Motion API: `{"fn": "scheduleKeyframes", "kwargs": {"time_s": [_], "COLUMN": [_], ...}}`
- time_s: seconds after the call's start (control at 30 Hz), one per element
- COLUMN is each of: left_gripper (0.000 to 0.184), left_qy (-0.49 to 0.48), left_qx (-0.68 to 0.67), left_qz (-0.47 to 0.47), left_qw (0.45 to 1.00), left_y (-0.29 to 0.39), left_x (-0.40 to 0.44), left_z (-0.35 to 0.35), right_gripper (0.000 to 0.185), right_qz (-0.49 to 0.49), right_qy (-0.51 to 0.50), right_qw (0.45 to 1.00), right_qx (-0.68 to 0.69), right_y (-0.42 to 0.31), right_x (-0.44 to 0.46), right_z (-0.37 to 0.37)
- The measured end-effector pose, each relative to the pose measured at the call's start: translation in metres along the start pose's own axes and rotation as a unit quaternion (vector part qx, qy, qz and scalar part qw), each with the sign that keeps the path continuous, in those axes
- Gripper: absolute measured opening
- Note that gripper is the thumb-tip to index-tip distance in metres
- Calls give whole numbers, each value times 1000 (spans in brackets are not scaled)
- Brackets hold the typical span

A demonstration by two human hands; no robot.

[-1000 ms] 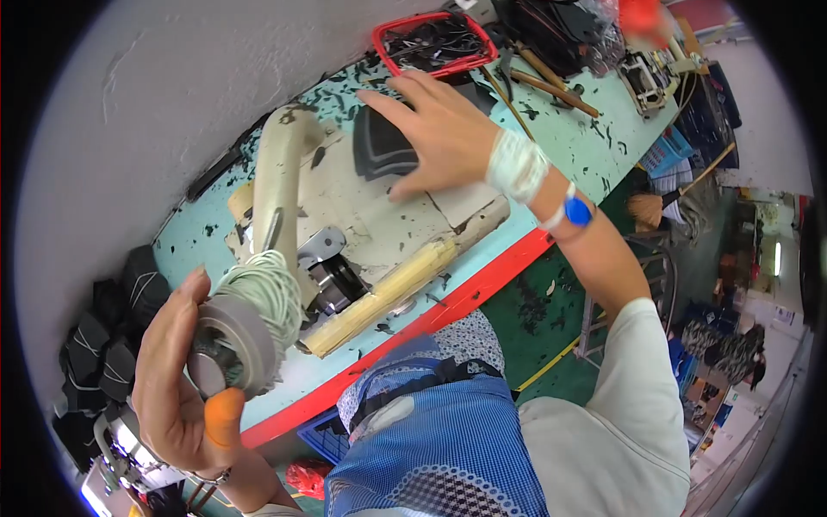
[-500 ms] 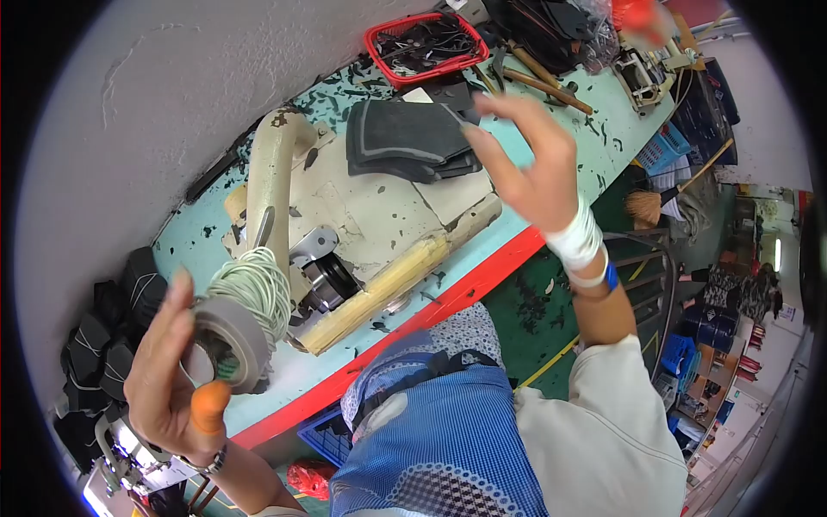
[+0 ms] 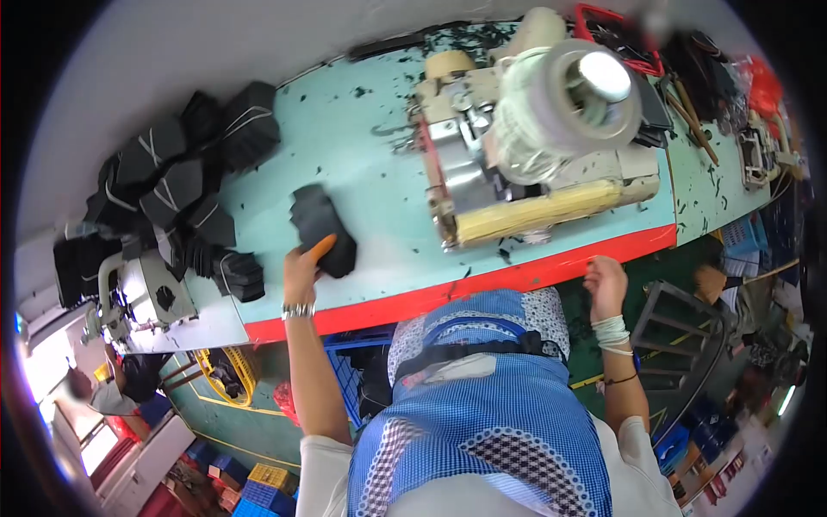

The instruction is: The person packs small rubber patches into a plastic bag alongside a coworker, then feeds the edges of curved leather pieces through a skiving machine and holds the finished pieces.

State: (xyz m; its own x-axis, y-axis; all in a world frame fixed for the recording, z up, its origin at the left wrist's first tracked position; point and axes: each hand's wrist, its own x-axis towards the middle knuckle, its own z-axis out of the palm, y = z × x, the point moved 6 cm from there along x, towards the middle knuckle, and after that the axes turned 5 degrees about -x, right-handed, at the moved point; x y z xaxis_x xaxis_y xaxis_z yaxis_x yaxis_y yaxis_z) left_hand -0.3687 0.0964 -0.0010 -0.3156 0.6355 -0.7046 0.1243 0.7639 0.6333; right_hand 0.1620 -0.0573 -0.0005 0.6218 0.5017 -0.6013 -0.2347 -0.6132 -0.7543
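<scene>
My left hand (image 3: 303,271), with an orange cover on one finger, grips the near end of a small stack of black pieces (image 3: 323,228) on the pale green table (image 3: 379,185). Over the table's red front edge, my right hand (image 3: 606,284) is closed, with white bands round its wrist; what its curled fingers hold, if anything, cannot be made out. A machine (image 3: 474,155) stands on the table to the right of the stack, with a roll of tape and pale cord (image 3: 551,103) on top. Behind it, dark flat pieces (image 3: 652,112) are partly hidden.
Tied black bundles (image 3: 172,181) are heaped at the left, beside another machine (image 3: 146,289). At the back right lie a red basket (image 3: 616,34), wooden-handled tools (image 3: 689,112) and a further machine (image 3: 758,155). Another person (image 3: 108,392) is at the far left.
The view has swung left. My left hand has left the cord and tape and now grips black pieces. My right hand has moved from beside the dark flat pieces to the front edge and closed.
</scene>
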Motion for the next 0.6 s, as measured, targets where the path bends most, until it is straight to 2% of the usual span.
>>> {"fn": "scheduleKeyframes", "kwargs": {"time_s": [0.03, 0.1, 0.17, 0.2, 0.23, 0.27, 0.3, 0.33, 0.37, 0.4, 0.43, 0.47, 0.5, 0.53, 0.6], "left_gripper": [43, 37, 34, 34, 43, 62, 85, 102, 110, 119, 124, 130, 137, 137, 119], "left_qy": [-49, -130, -185, -227, -267, -288, -298, -320, -385, -444, -483, -498, -511, -492, -420], "left_qx": [-27, -74, -108, -127, -132, -141, -32, -33, -10, 12, -198, -278, -354, -383, -388], "left_qz": [-5, 23, 94, 102, 113, 136, 129, 242, 295, 346, 218, 188, 156, 119, 158], "left_qw": [998, 989, 972, 960, 948, 937, 945, 916, 874, 826, 825, 800, 767, 773, 805], "left_y": [2, 2, 14, 16, 24, 28, 30, 27, 33, 42, 28, 37, 46, 41, 46], "left_x": [13, 13, -6, -30, -63, -95, -125, -140, -144, -147, -128, -146, -165, -168, -172], "left_z": [11, 25, 32, 37, 44, 50, 55, 56, 47, 39, 43, 44, 45, 47, 51], "right_gripper": [17, 19, 29, 41, 46, 52, 54, 57, 59, 55, 55, 55, 59, 62, 73], "right_qz": [1, -87, -68, -65, -62, -54, -66, -81, -94, 28, 97, 170, 172, 172, 173], "right_qy": [-67, -260, -413, -421, -427, -436, -490, -546, -600, -632, -643, -654, -661, -666, -672], "right_qw": [996, 949, 901, 901, 899, 896, 868, 834, 795, 772, 753, 724, 722, 720, 709], "right_qx": [-62, -153, -117, -87, -76, -66, -38, -11, 16, 62, 100, 137, 116, 95, 123], "right_y": [-2, -5, -15, -16, -25, -36, -45, -55, -66, -67, -70, -68, -61, -56, -63], "right_x": [-23, -68, -116, -132, -149, -163, -175, -187, -200, -207, -215, -226, -234, -240, -244], "right_z": [20, 89, 168, 201, 233, 251, 255, 260, 261, 249, 237, 231, 227, 224, 217]}}
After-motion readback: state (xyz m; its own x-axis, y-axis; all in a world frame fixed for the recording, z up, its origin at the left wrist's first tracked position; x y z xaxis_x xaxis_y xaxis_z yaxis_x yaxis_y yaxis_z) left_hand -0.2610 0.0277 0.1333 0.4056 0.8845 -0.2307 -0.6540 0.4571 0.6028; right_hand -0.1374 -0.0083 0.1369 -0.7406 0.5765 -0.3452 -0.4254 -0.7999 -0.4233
